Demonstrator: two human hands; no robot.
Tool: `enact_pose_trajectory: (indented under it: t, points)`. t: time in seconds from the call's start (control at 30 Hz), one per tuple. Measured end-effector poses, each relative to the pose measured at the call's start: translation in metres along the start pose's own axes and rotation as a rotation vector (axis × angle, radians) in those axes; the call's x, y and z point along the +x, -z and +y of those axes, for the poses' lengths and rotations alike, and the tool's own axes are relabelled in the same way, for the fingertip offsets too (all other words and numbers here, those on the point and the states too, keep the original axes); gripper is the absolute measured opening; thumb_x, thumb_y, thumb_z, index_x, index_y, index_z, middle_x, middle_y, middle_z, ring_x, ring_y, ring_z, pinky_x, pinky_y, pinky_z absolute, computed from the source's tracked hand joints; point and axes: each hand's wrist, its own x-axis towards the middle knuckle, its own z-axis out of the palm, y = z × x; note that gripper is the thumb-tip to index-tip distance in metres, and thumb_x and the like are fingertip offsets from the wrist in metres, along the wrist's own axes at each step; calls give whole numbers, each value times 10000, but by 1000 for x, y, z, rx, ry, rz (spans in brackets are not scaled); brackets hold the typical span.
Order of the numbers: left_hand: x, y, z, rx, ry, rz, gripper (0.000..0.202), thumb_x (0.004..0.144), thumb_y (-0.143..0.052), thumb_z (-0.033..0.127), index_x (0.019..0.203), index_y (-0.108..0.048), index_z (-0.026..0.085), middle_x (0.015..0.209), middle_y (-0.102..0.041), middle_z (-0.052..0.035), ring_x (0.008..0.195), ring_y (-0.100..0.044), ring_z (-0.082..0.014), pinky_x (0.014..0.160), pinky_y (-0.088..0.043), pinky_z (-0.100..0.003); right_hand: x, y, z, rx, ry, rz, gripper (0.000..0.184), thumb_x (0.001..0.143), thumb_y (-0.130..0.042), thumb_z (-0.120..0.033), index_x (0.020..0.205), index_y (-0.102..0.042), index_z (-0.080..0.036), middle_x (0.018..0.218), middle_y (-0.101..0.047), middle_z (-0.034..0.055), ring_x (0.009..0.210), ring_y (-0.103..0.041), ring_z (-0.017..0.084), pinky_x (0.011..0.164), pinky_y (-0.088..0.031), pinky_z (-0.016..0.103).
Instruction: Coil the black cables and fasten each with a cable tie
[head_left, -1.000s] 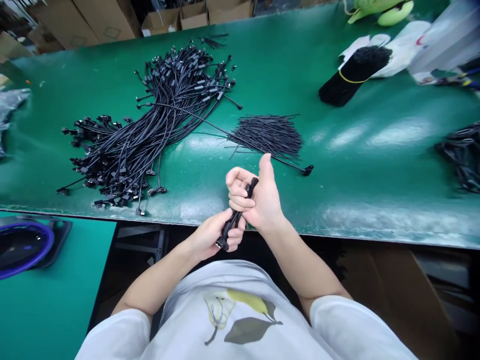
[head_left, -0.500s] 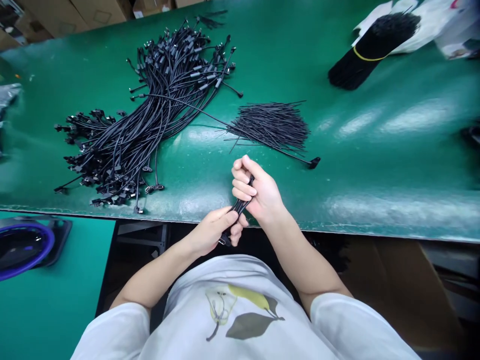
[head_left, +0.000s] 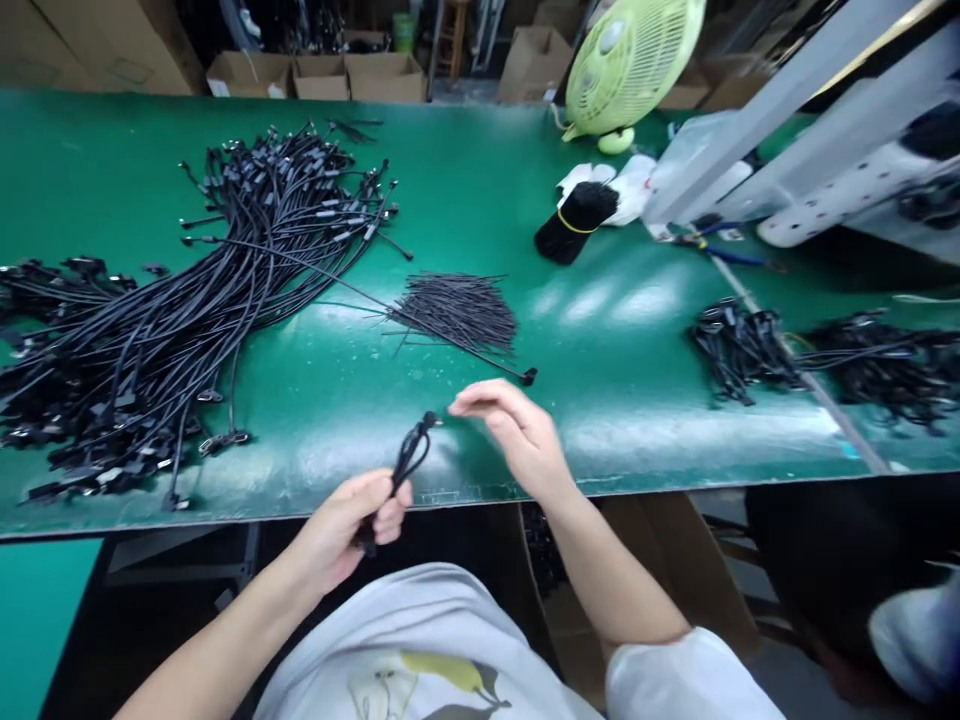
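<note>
Fingers (head_left: pixel 487 396) above cardboard box (head_left: pixel 675 570) of black cables (head_left: pixel 541 550)

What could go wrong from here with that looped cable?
The black cable loop is held only at its lower end by the left hand, so it might spring open or slip. The open right hand is close to a long cable's end connector and could snag it, disturbing the laid-out strands.
</note>
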Motion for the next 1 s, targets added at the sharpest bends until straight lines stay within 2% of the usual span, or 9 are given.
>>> enact_pose_trajectory:
  t: [0.1, 0.17, 0.33, 0.4, 0.53, 0.7, 0.8, 0.93, 1.0]
  points:
    - [-6, 8, 3, 98, -99, 123, 374, 782, -722, 463, 711, -604, 115, 572, -358, 50, 498, -276, -47, 472, -218, -191, 8, 43, 27, -760, 74, 164, 287, 943, -503, -329, 1123, -637, -150, 1156, -619, 170, 1083, -569, 298, 951, -466, 493]
    - [-6, 10, 2, 139, -127, 176, 392, 785, -711, 485, 697, -590, 122, 568, -356, 51, 502, -277, -50, 476, -219, -193, 8, 50, 41, -984, 75, 90, 271, 944, -468, -246, 1099, -654, -125, 1085, -643, 185, 1010, -581, 302, 896, -488, 488]
    - [-1, 7, -3, 146, -161, 194, 401, 757, -725, 506, 742, -623, 118, 552, -388, 45, 498, -308, -52, 486, -234, -194, 2, 13, 39, -794, 236, -224, 241, 966, -474, -283, 1069, -666, -182, 1020, -673, 100, 961, -596, 222, 874, -506, 366]
    - [-2, 8, -1, 135, -181, 205, 394, 752, -734, 497, 766, -637, 115, 558, -397, 43, 502, -319, -52, 490, -242, -191, 13, 10, 36, -705, 255, -273, 234, 968, -483, -318, 1046, -670, -203, 1030, -673, 74, 971, -602, 198, 891, -498, 338]
    - [-9, 13, 3, 72, -214, 272, 355, 750, -751, 451, 764, -633, 116, 578, -376, 49, 506, -290, -47, 467, -243, -179, 50, 43, 55, -976, 106, -14, 207, 947, -482, -233, 998, -676, -182, 1104, -637, 106, 991, -580, 226, 868, -478, 358]
    - [-13, 12, 4, 3, -234, 290, 337, 770, -742, 415, 702, -597, 118, 579, -340, 58, 498, -252, -42, 444, -249, -167, 63, 68, 74, -1175, 72, -11, 186, 912, -476, -177, 894, -658, -143, 1016, -640, 134, 878, -557, 229, 792, -445, 355]
    - [-12, 8, 3, 23, -232, 261, 328, 783, -732, 418, 764, -624, 110, 587, -351, 54, 507, -278, -43, 457, -263, -163, 55, 69, 64, -1211, 98, 26, 212, 925, -446, -202, 905, -649, -144, 1050, -613, 146, 870, -530, 231, 769, -418, 362]
    - [-5, 1, 2, 28, -241, 193, 339, 800, -719, 420, 932, -628, 121, 597, -376, 56, 509, -288, -48, 463, -257, -164, 44, 71, 41, -1218, 64, 245, 234, 937, -413, -234, 877, -628, -163, 948, -593, 131, 821, -500, 231, 737, -402, 365]
    - [0, -4, 0, 24, -248, 152, 348, 816, -703, 416, 1004, -610, 138, 594, -383, 61, 500, -278, -50, 459, -244, -166, 36, 61, 30, -1095, 48, 298, 210, 930, -431, -244, 861, -614, -168, 889, -594, 109, 784, -504, 218, 731, -406, 360]
